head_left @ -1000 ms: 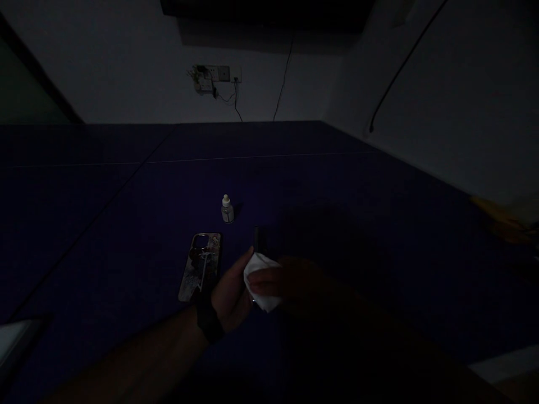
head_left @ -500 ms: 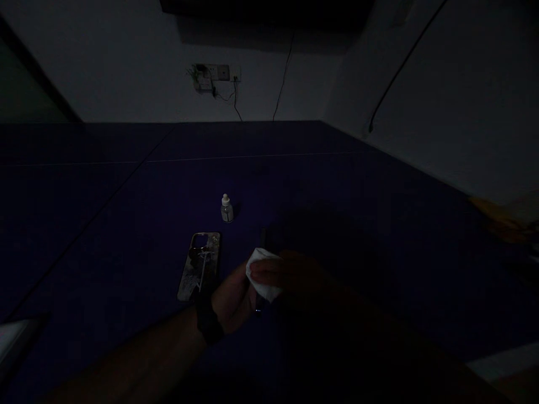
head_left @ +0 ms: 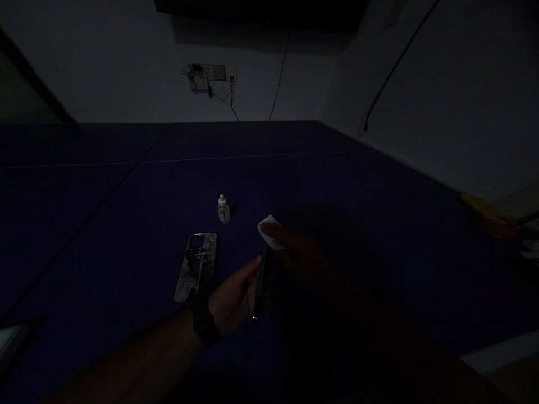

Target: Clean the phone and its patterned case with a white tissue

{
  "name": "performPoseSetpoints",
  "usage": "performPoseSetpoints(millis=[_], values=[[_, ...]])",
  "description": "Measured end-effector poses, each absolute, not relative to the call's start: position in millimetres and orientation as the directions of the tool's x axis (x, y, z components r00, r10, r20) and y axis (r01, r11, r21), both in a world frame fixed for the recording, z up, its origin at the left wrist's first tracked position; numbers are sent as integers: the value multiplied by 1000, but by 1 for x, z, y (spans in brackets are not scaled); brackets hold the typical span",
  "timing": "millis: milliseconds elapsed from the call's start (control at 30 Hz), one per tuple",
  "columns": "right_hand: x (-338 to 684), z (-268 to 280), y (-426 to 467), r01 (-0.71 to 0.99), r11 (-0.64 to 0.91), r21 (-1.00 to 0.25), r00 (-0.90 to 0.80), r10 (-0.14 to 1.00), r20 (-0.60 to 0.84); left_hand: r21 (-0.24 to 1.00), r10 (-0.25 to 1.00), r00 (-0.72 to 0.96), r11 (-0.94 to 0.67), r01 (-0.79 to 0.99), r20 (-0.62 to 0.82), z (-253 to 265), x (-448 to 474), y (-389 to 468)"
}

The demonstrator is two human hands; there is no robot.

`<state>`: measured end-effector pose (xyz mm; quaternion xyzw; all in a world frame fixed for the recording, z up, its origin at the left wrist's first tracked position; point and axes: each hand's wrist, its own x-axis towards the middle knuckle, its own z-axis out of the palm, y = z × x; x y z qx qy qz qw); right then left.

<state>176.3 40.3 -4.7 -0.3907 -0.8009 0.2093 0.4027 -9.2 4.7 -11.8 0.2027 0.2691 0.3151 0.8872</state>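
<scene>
Left hand (head_left: 236, 300) gripped a slim dark device (head_left: 260, 283); right hand (head_left: 302, 255) pinched a white cloth (head_left: 269, 223) at its far end
On my feed the device stood nearly edge-on, its faces unreadable, and the left fingers were mostly hidden; the right hand, half closed, sank into shadow, and I couldn't tell how firmly the cloth pressed; a dark watch (head_left: 205, 324) cut off the phone case's (head_left: 197, 272) lower corner

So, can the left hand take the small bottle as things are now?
Probably not: the left hand holds a thin dark device and would likely need freeing first, though nothing visible blocks the way to the small bottle.
</scene>
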Motion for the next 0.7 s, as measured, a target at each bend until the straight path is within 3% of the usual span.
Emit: performPoseSetpoints(millis=[100,200,333,433,700], values=[[174,-5,39,437,482,-759,-281,875,394,574,716,619,668,-474,-323,-13,-8,3],[175,-6,36,414,496,-763,-277,867,414,582,748,599,632,-512,-284,-13,-6,1],[178,-7,34,403,704,-585,-408,710,573,575,736,627,637,-514,-255,-12,-6,2],[178,-6,33,305,827,-473,-569,557,606,553,708,637,676,-486,-304,-12,-7,5],[166,0,18,40,882,-469,-703,358,614,349,671,673,740,-575,-312,-15,-9,8]])
